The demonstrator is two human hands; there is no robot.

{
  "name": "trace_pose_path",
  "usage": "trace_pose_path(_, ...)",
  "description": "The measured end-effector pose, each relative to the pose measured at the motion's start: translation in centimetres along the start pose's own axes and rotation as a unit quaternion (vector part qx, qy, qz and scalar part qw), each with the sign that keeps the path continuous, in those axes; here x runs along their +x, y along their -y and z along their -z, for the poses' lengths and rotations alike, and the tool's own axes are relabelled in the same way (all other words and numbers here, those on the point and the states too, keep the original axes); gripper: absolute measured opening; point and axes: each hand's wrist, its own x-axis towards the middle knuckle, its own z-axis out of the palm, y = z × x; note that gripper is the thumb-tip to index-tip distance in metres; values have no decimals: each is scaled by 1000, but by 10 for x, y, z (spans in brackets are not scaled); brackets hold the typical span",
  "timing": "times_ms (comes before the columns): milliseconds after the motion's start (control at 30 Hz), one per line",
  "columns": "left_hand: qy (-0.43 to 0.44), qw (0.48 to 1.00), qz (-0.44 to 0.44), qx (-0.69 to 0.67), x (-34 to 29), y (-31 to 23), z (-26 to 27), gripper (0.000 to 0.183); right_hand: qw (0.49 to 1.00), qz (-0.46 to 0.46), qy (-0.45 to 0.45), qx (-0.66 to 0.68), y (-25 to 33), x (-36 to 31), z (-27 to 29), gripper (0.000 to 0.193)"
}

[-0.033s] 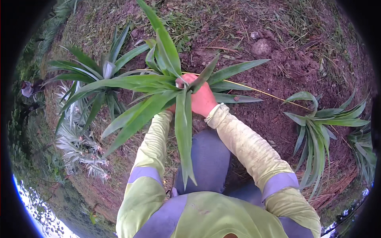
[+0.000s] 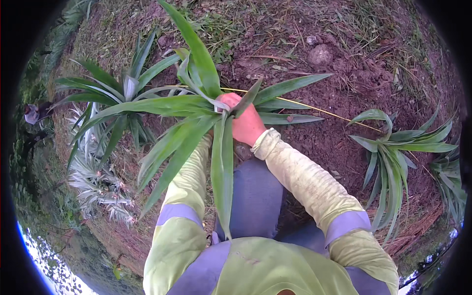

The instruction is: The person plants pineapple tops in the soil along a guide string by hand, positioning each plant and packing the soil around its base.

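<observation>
A pineapple plant (image 2: pixel 196 125) with long green leaves spreads out in front of me, above the soil. My right hand (image 2: pixel 248 123) is closed around the base of its central leaves, with the fingers partly covered by them. The left sleeve (image 2: pixel 189 177) runs up under the lower leaves, which hide nearly all of my left hand, so its grip cannot be made out. Behind the plant, a thin yellow string (image 2: pixel 314 107) stretches across the ground.
Another pineapple plant (image 2: pixel 130 88) stands to the left, above a heap of pale grey-green plants (image 2: pixel 98 184). More of them (image 2: pixel 393 147) stand at the right along the string. A round stone (image 2: pixel 320 55) lies on the soil beyond. A distant person (image 2: pixel 32 114) is at the far left.
The lower-left leaves of the held plant have swung toward me and slightly right. My right hand keeps its grip, and the whole view has shifted a little.
</observation>
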Motion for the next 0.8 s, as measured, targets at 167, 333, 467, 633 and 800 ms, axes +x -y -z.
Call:
trace_pose_path(167,4,1000,29,-5,-9,-6,-25,51,999,-45,25,7,6,-5,-4,64)
trace_pose_path(333,-46,990,94,-92,-64,-49,-59,49,997,-43,66,10,13,-13,2,71)
trace_pose_path(467,-106,966,148,-183,-62,-52,-45,47,996,-74,56,12,19,-65,45,80)
trace_pose_path(633,-263,902,204,-276,-8,-59,-40,45,918,-237,-108,-300,-22,-227,113,83)
trace_pose_path(800,-219,865,227,-390,-15,-60,-40,51,859,-257,-210,-390,-39,-178,78,101)
